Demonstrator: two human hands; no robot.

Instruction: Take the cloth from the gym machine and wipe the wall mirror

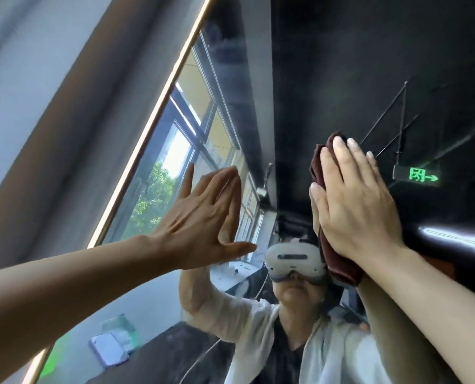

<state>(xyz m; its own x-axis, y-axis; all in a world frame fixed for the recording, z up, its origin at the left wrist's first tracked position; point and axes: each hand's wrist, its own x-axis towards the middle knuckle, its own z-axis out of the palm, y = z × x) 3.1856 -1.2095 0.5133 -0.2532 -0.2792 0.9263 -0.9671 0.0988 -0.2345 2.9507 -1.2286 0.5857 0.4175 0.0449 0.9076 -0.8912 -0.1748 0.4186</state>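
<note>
Pressing dark red cloth (338, 259) flat against wall mirror (327, 79).
Right hand (358, 198) fingers straight over cloth; left hand (203, 217) splayed flat on glass.

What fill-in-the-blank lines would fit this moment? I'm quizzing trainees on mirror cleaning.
1. The right hand presses a dark red ____ flat against the mirror.
2. The left hand holds ____, its fingers straight against the glass.
3. The mirror's thin frame is ____ in colour.
4. The exit sign reflected in the mirror glows ____.

Missing words: cloth; nothing; gold; green
</note>
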